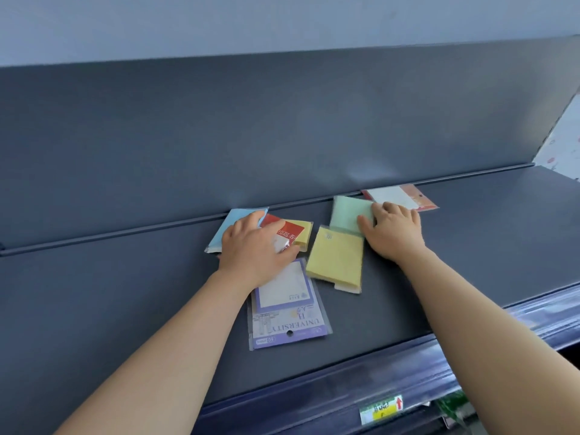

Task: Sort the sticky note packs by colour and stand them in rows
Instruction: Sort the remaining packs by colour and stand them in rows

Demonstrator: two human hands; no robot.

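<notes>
Several sticky note packs lie flat on a dark grey shelf (125, 293). My left hand (254, 246) rests palm down over a blue pack (230, 226) and a red pack (284, 229), which partly covers a small yellow pack (303, 235). A purple-framed pack (287, 306) lies just below that hand. My right hand (392, 230) presses on a light green pack (348, 213), fingers spread over its right edge. A larger yellow pack (335, 260) lies between my hands. A red-and-white pack (400, 197) sits behind my right hand by the back panel.
A tall dark back panel (282, 127) rises behind the shelf. The shelf's front edge carries a price rail with a yellow-green label (381, 409). A patterned wall (565, 142) shows at the far right.
</notes>
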